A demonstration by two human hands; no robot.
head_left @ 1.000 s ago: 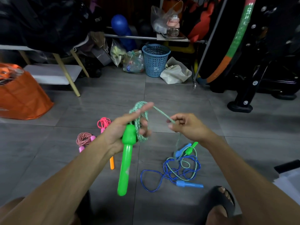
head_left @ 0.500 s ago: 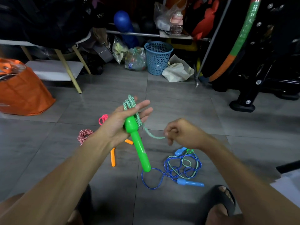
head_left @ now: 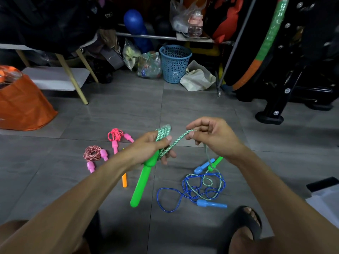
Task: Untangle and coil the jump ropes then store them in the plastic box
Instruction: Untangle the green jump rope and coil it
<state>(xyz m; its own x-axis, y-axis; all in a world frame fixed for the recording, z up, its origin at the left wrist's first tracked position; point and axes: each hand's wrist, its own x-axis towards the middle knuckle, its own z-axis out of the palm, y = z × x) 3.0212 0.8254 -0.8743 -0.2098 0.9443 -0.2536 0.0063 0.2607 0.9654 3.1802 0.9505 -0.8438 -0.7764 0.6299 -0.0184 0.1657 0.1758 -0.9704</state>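
— Grey floor tiles [head_left: 128, 114], clutter along the far wall: a blue mesh basket [head_left: 175, 63], an orange bag [head_left: 23, 105] off to my left. What's in your hands?

— My left hand [head_left: 148, 149] has its grip clenched round a bundle of loops of the green-and-white rope [head_left: 163, 133], thumb pressed over them, with the green handle [head_left: 141, 182] hanging down from my palm toward the floor. My right hand [head_left: 212, 136] pinches the free run of that same rope between thumb and forefinger, just beside the left.

— And the rest of it?

— From my right grip the rope drops to the floor, where it lies tangled with the blue rope [head_left: 185, 195] beside my sandalled foot [head_left: 245, 226]. Its second green handle [head_left: 216, 162] lies there too, touching one of the blue handles [head_left: 203, 165].

— Others?

— A coiled red-and-white rope [head_left: 91, 153] with pink handles and a coiled pink rope [head_left: 115, 134] lie on the floor left of my arm; an orange handle [head_left: 124, 180] pokes out under my wrist.
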